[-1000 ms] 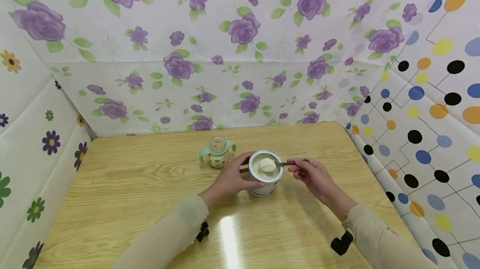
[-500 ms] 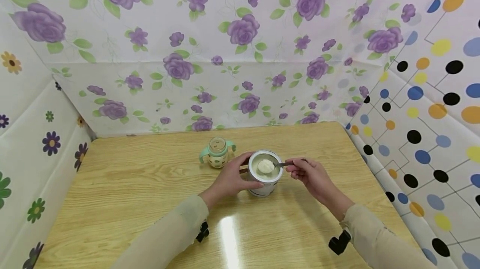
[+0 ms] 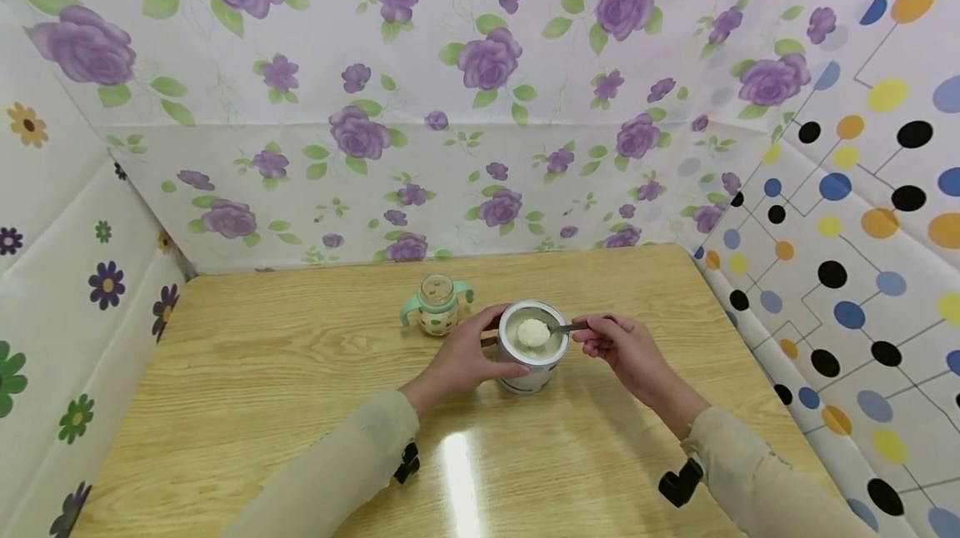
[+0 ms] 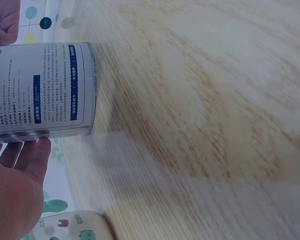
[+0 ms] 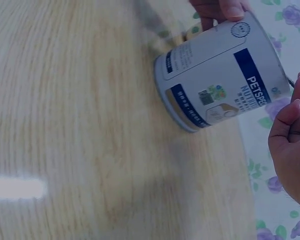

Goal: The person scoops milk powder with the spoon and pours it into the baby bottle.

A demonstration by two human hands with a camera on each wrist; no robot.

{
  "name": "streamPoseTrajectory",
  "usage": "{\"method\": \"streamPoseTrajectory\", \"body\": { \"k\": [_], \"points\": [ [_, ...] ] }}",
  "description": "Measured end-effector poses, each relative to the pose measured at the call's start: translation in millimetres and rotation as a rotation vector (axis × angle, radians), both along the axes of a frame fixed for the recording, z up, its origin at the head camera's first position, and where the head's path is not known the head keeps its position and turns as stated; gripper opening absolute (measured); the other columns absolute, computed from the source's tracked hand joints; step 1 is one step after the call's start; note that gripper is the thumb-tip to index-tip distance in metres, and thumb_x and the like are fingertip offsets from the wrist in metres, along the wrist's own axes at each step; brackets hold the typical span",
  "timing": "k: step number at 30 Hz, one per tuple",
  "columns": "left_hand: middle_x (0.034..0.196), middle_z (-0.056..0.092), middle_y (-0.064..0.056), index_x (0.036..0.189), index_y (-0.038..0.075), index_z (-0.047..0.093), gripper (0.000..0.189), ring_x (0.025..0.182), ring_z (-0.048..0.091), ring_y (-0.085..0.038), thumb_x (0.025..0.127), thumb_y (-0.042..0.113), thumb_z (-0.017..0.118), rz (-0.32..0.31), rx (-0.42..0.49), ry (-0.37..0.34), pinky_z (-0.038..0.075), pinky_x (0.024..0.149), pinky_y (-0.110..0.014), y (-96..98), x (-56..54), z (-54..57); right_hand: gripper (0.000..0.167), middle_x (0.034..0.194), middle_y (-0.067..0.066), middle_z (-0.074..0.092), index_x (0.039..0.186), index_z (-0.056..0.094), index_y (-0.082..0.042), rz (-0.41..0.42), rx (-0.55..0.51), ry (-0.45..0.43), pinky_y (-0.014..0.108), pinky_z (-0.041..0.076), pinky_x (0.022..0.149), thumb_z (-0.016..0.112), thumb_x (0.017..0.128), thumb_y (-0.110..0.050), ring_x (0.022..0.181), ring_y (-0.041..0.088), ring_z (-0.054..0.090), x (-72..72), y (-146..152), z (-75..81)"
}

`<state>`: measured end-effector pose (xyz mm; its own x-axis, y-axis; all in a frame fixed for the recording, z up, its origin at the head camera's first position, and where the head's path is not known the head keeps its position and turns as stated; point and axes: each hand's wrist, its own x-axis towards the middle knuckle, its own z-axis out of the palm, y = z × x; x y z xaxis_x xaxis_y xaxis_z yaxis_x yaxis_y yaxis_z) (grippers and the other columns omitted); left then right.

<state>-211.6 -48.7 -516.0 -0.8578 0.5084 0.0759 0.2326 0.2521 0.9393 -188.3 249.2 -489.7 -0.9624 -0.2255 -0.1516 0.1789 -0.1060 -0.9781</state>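
Note:
In the head view my left hand [image 3: 462, 357] grips a white round can [image 3: 517, 378] from its left side, thumb on the near side. The can is lidless and has pale milk powder [image 3: 512, 348] inside. My right hand [image 3: 628, 356] pinches the dark handle of a spoon [image 3: 573, 327], whose bowl is over the can's opening, heaped with white powder [image 3: 533, 332]. Blue and white print covers the can [image 5: 220, 75] in the right wrist view. From the left wrist, fingers [image 4: 37, 155] show against the can's wall, and its base is toward the wooden table.
A small baby bottle [image 3: 437, 313] with mint-green handles stands uncapped behind my left hand, left of the can. The wooden table [image 3: 262, 371] ends at a flower-print cloth wall [image 3: 420, 180] at the back and a dotted cloth [image 3: 832, 271] at the right.
The spoon's heap of powder has become smaller and smoother since a second ago, and the spoon has shifted very slightly left. The left hand keeps its grip on the can.

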Motion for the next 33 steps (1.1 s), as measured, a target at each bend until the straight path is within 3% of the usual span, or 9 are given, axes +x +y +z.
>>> {"method": "streamPoseTrajectory", "body": {
  "k": [9,24,33],
  "points": [
    [0.152,0.058,0.003,0.160,0.021,0.048,0.093,0.140,0.055,-0.017,0.081,0.025,0.098,0.000,0.002,0.003,0.052,0.113,-0.043,-0.1,-0.6,-0.7,0.035,0.098,0.000,0.080,0.124,0.072,0.004,0.006,0.010,-0.007,0.023,0.062,0.080,0.052,0.115,-0.024,0.084,0.009,0.071,-1.3,0.8,-3.4],
    [0.152,0.057,0.003,0.159,0.021,0.048,0.094,0.139,0.056,-0.017,0.080,0.026,0.098,-0.004,0.006,0.010,0.053,0.112,-0.039,0.0,-1.3,-1.0,0.029,0.096,-0.002,0.079,0.116,0.076,-0.004,0.006,-0.118,-0.058,0.022,0.061,0.082,0.051,0.115,-0.021,0.083,0.007,0.070,-1.2,2.6,-2.7],
    [0.151,0.058,0.003,0.159,0.022,0.049,0.093,0.140,0.056,-0.019,0.080,0.025,0.098,0.002,0.021,-0.007,0.052,0.114,-0.044,-0.1,-0.4,-1.6,0.032,0.096,-0.001,0.080,0.121,0.073,0.001,0.000,-0.054,-0.030,0.022,0.061,0.081,0.053,0.115,-0.023,0.082,0.007,0.070,-2.1,0.5,-3.6]
  ]
}}
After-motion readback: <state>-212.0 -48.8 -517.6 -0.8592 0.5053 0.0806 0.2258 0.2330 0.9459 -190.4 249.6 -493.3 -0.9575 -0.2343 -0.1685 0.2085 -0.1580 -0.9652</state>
